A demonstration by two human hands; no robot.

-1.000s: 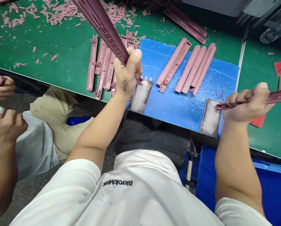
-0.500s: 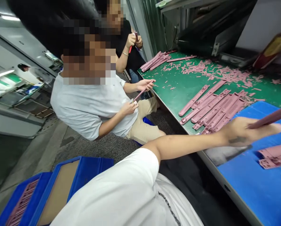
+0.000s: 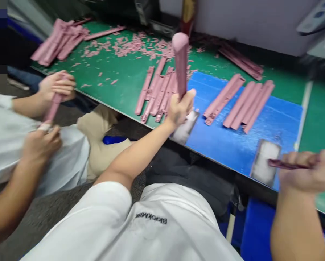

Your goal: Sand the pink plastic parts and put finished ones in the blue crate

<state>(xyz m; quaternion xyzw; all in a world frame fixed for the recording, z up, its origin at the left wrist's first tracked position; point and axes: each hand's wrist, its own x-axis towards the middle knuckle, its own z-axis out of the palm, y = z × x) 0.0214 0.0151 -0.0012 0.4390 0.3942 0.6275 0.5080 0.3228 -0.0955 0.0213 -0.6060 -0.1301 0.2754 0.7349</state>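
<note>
My left hand (image 3: 180, 107) is wrapped round the lower end of a long pink plastic strip (image 3: 180, 61), which points up and away with its rounded end at the top. At the right edge my right hand (image 3: 305, 172), blurred, is closed round a thin dark pink strip (image 3: 276, 163) whose tip sticks out to the left. That tip is over a grey-white pad (image 3: 266, 159) near the table's front. Several pink strips (image 3: 237, 103) lie side by side on the blue sheet (image 3: 214, 141), between my hands.
On the green table (image 3: 116, 69), another group of pink strips (image 3: 151, 96) lies left of my left hand. Pink scraps (image 3: 140, 45) are scattered behind. A second pad (image 3: 184, 128) lies below my left hand. At left, a co-worker's hands (image 3: 49, 108) hold a pink strip.
My view has swung right, bringing my right hand and more of the blue sheet into sight. The strip in my left hand now stands more upright.
</note>
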